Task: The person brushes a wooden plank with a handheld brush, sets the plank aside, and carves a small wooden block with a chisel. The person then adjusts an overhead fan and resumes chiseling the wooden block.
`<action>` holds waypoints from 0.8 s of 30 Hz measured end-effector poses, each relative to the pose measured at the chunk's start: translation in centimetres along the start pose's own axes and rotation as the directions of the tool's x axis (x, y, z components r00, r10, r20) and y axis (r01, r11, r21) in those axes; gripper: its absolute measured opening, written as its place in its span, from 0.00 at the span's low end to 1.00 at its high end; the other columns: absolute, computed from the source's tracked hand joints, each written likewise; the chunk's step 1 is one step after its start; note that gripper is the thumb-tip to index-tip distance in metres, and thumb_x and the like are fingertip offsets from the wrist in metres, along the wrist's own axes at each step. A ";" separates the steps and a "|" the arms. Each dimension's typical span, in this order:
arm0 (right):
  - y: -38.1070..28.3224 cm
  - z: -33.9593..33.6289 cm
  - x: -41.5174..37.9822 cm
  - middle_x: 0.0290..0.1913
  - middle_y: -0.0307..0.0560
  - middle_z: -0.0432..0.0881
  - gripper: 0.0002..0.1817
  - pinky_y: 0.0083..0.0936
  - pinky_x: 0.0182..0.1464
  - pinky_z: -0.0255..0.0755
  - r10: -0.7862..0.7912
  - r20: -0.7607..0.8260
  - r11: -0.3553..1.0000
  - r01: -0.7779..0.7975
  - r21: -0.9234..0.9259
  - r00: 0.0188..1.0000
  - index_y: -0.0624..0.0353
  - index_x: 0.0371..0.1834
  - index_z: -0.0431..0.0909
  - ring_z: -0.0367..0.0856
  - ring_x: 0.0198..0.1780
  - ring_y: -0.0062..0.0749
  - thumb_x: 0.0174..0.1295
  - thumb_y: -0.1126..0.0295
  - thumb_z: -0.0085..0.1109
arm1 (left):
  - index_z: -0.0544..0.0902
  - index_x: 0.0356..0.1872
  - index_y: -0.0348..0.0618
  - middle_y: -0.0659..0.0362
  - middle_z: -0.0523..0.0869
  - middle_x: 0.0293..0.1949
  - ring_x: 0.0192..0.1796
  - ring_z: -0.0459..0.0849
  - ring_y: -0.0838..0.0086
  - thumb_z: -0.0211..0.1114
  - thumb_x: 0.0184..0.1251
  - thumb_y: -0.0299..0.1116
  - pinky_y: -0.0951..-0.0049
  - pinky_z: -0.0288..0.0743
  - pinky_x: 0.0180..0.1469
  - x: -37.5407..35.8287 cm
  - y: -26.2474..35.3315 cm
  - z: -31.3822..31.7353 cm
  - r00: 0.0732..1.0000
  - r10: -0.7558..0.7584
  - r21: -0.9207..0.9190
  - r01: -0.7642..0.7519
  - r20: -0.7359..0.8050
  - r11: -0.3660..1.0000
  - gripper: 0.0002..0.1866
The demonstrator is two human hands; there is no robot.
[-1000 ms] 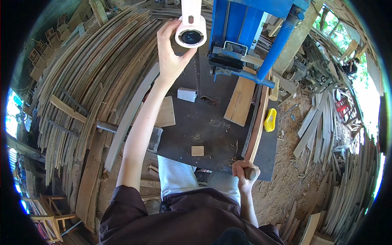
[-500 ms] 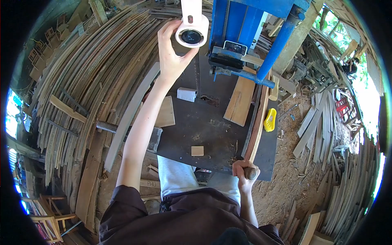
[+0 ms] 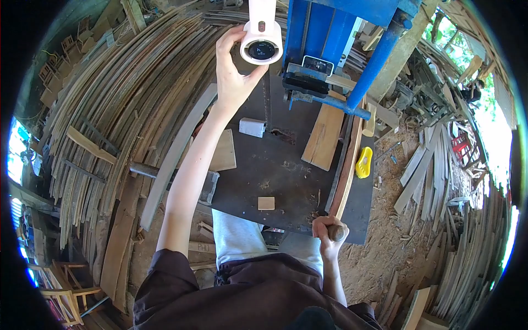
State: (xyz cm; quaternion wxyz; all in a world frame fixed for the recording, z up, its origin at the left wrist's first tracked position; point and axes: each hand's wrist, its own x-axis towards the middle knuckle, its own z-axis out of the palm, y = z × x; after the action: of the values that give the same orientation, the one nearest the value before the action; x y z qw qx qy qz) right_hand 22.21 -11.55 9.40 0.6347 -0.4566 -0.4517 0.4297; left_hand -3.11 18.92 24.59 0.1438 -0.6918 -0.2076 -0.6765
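My left hand (image 3: 237, 77) is raised at the top, thumb and fingers curved round a white device (image 3: 263, 27) with a round black display. The device's upper part runs out of view. By the table's near right corner, my right hand (image 3: 328, 234) is closed round a wooden handle (image 3: 336, 233), its rounded end facing me. The rest of that handle is hidden in my fist. Just beyond this hand, long narrow wood strips (image 3: 347, 170) run along the dark table (image 3: 264, 176). A small wood block (image 3: 266, 203) lies near the front edge.
A blue machine frame (image 3: 316, 33) with a blue bar (image 3: 379, 60) rises at the table's back. On the table are a white box-shaped piece (image 3: 252, 127), a board (image 3: 324, 137) and a yellow object (image 3: 363, 163). Stacked planks (image 3: 126, 104) fill the left side.
The white device and my left hand have shifted very slightly to the right in view. My right hand keeps its grip on the wooden handle, almost still.
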 end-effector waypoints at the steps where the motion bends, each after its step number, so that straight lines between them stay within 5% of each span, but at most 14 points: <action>1: 0.0 0.0 0.0 0.24 0.42 0.81 0.02 0.18 0.26 0.69 0.002 0.000 1.000 -0.002 -0.005 1.000 0.68 0.28 0.80 0.75 0.24 0.19 0.57 0.81 0.61 | 0.67 0.65 0.45 0.50 0.72 0.64 0.67 0.72 0.56 0.81 0.45 0.24 0.57 0.67 0.68 0.0 0.0 0.0 1.000 0.001 -0.010 -0.001 -0.003 1.000 0.43; 24: 0.0 0.0 0.1 0.23 0.43 0.81 0.02 0.19 0.25 0.69 0.017 0.002 1.000 -0.017 0.008 1.000 0.68 0.28 0.80 0.75 0.23 0.19 0.58 0.81 0.61 | 0.65 0.65 0.42 0.49 0.73 0.64 0.67 0.73 0.58 0.82 0.45 0.25 0.59 0.68 0.68 0.1 0.2 -0.4 1.000 -0.016 0.048 0.015 0.009 0.999 0.45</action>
State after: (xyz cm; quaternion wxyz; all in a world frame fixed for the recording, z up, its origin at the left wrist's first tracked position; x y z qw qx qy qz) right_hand 22.23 -11.50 9.43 0.6326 -0.4575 -0.4465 0.4373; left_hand -3.33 18.61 24.74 0.1539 -0.6896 -0.2297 -0.6693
